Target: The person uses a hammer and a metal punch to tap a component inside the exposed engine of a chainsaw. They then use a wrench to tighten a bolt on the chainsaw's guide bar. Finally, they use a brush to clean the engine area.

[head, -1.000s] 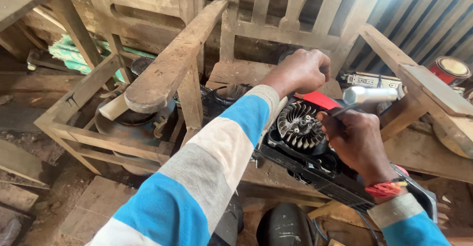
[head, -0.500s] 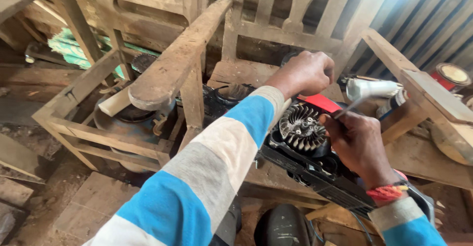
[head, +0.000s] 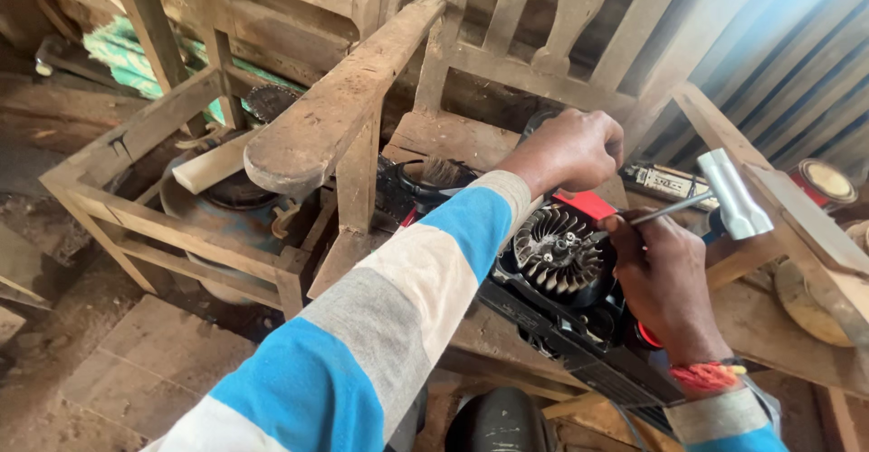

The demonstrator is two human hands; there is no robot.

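Note:
A black and red small engine (head: 579, 325) lies on a wooden chair seat, its finned metal flywheel (head: 558, 251) facing up. My left hand (head: 572, 151) is closed over the far upper part of the engine, the striped sleeve stretching across the middle of the view. My right hand (head: 665, 280) grips a metal T-handled socket wrench (head: 724, 194), whose shaft slants down to the edge of the flywheel while its silver cross handle sticks up to the right.
A bare wooden chair frame (head: 226, 226) stands at left with a thick armrest (head: 335, 108) and a blue rusty drum (head: 226, 217) beneath it. Wooden planks (head: 787, 199) and a round tin (head: 826, 180) lie at right. Corrugated metal sheeting (head: 778, 45) forms the back wall.
The wrench's cross handle has swung from lying flat to tilting upward at right. Both hands stay on the engine; the view has drifted slightly.

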